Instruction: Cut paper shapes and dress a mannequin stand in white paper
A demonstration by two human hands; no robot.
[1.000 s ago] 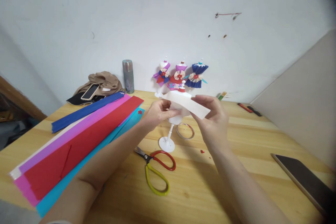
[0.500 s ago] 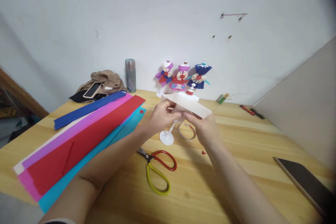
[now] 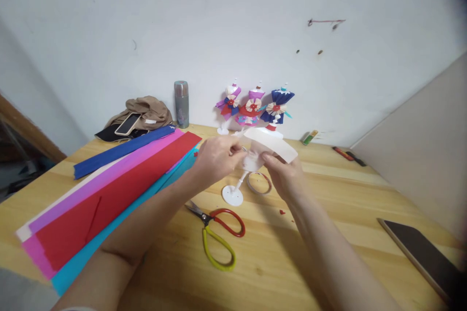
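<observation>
A small white dress form [image 3: 251,161] with a red band at its neck leans to the right above its round base [image 3: 232,195]. An off-white paper strip [image 3: 272,142] is wrapped across the form's upper body. My right hand [image 3: 286,170] grips the strip and the form from the right, thumb in front. On the left side, my left hand [image 3: 221,156] is closed in a pinch at the strip's left end, which its fingers partly hide. Scissors [image 3: 206,221] with one red and one yellow handle lie in front of the form.
Coloured paper strips [image 3: 109,199] lie on the left. Three dressed forms [image 3: 254,104] stand by the wall, near a flask [image 3: 181,104]. A tape roll [image 3: 259,182] lies behind the scissors, a glue stick [image 3: 310,137] at the back, a dark tablet-like object [image 3: 419,252] at right.
My left hand has moved left and slightly up, apart from the right hand. The dress form's top has shifted a little right, and more of its body shows between my hands.
</observation>
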